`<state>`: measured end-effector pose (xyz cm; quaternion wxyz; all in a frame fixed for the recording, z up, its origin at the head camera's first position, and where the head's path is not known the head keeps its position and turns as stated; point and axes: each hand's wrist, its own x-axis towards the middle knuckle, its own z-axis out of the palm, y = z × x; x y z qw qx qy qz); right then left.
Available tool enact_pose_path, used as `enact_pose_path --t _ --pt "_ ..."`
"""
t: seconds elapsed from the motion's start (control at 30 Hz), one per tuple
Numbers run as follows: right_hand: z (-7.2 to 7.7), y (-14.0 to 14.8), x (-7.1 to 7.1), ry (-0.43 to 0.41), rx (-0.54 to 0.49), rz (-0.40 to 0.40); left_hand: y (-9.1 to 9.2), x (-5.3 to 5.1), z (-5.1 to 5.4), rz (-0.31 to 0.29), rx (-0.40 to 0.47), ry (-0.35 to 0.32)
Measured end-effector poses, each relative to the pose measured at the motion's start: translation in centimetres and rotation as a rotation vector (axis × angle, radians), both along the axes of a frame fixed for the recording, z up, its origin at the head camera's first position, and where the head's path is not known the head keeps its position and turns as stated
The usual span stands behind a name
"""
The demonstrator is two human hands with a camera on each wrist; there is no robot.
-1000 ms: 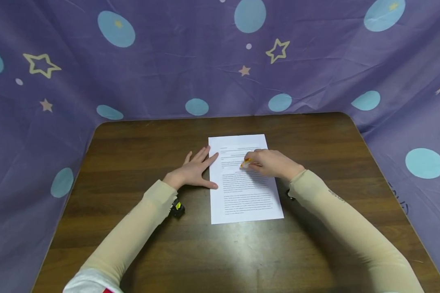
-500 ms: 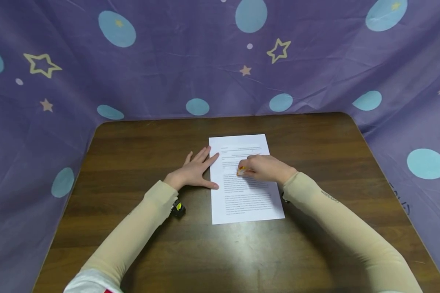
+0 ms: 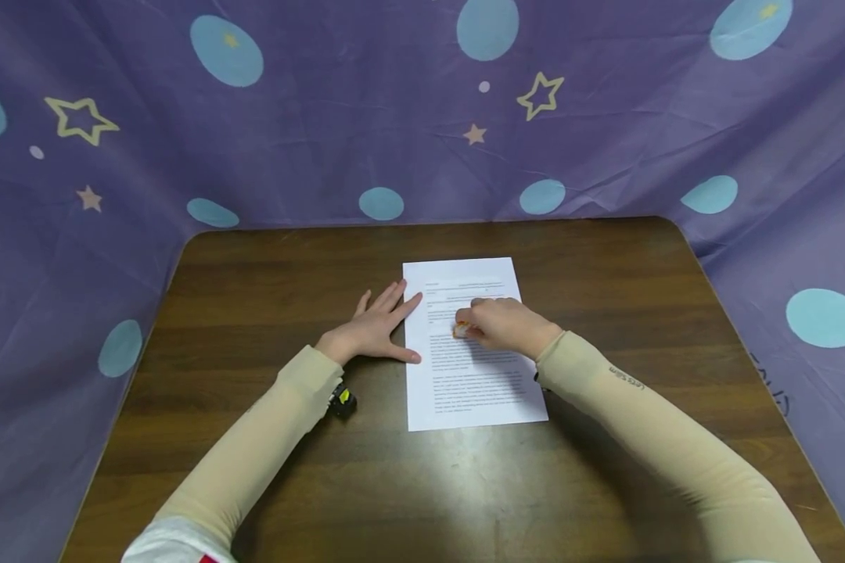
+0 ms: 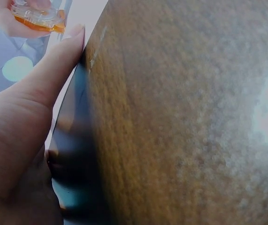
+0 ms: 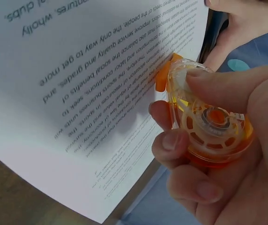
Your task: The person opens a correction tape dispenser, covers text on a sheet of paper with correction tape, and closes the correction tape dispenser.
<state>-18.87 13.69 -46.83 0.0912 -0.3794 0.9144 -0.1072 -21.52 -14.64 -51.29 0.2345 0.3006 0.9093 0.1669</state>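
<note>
Plainly, hands differ: left splayed, right curled.

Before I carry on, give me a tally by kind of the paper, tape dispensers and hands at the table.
Sheet of paper: 1
Orange tape dispenser: 1
Hands: 2 (left hand, right hand)
Total: 4

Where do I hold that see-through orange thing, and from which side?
Probably pinch the orange dispenser across the broad faces of its rounded body, coming from the person's right, behind the orange tip. The body is its widest part, and the tip points left, toward the paper, so leave that uncovered.
</note>
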Motion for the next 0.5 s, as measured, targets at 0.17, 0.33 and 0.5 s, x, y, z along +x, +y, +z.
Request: enact_pose_path --t 0.17,0.33,0.5 --pt "0.38 -0.11 -0.04 -0.009 0.020 -0.017 0.18 0.02 0.34 -0.002 -0.026 0.006" --pt "0.35 -0.06 0.01 -0.028 0.039 -0.022 0.23 0.13 0.57 -0.010 -0.022 0.018" --pt "0.29 0.18 0.09 -0.021 0.031 -0.025 0.03 -0.09 -0.24 -0.006 -0.021 0.018"
